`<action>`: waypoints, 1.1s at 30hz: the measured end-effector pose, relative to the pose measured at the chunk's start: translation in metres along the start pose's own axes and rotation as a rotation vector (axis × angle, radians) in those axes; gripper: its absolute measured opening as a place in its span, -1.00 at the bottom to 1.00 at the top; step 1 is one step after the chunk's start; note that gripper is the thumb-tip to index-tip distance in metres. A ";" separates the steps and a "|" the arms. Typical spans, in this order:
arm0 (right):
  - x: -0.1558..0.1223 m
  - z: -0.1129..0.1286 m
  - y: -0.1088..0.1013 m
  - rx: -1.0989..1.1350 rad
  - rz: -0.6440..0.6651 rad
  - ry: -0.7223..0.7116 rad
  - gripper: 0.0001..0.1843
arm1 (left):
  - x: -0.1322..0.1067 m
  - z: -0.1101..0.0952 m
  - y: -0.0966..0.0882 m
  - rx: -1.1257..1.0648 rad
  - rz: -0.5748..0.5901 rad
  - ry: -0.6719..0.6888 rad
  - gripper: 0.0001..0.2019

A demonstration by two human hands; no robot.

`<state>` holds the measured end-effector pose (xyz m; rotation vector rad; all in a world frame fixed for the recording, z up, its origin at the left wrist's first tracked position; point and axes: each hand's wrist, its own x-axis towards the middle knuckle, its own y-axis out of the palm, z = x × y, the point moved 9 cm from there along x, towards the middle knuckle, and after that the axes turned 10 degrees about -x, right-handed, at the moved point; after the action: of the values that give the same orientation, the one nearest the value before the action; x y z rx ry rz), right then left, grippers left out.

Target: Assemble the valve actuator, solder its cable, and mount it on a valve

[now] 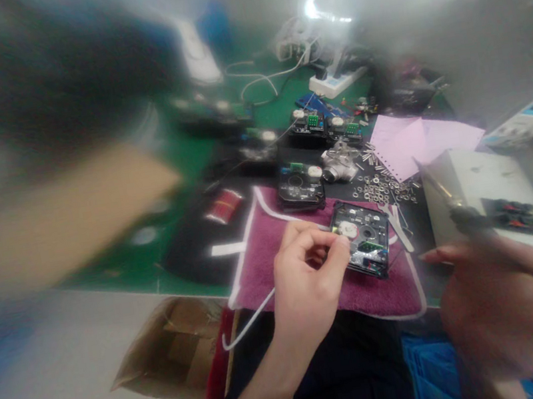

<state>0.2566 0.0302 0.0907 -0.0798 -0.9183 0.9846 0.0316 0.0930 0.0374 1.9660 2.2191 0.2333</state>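
My left hand (310, 280) is closed in a pinch on a thin white wire (250, 323). The wire runs from below the hand up to a small black circuit module (365, 240) lying on a magenta cloth (276, 258). My fingertips touch the module's left edge by a white round part. My right hand (505, 303), blurred and close to the camera, is wrapped round a dark pen-like tool (466, 215), likely a soldering iron, whose tip points up and left above the bench.
Behind the cloth lie a second black module (301, 187), a metal part (339, 164), scattered small screws and washers (386, 187), pink paper sheets (414, 142) and a white box (488, 191). A cardboard box (169, 350) stands on the floor. A blurred person's arm (61, 212) crosses at left.
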 end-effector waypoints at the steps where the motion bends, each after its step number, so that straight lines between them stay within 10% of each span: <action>1: -0.004 -0.002 -0.002 -0.020 -0.015 -0.004 -0.59 | 0.000 0.000 0.000 -0.002 0.000 0.002 -0.87; 13: -0.018 -0.010 0.042 0.051 0.354 -0.126 -0.07 | -0.031 -0.020 -0.016 0.321 -0.106 0.374 -0.95; 18: -0.013 -0.006 0.045 -0.019 0.363 -0.155 -0.04 | -0.047 -0.025 0.006 0.504 0.099 0.496 -0.83; 33: -0.012 -0.006 0.046 -0.019 0.370 -0.153 -0.04 | -0.048 -0.027 0.023 0.552 0.080 0.519 -0.85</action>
<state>0.2266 0.0505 0.0588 -0.1982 -1.0764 1.3386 0.0533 0.0476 0.0696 2.5091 2.7577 0.1661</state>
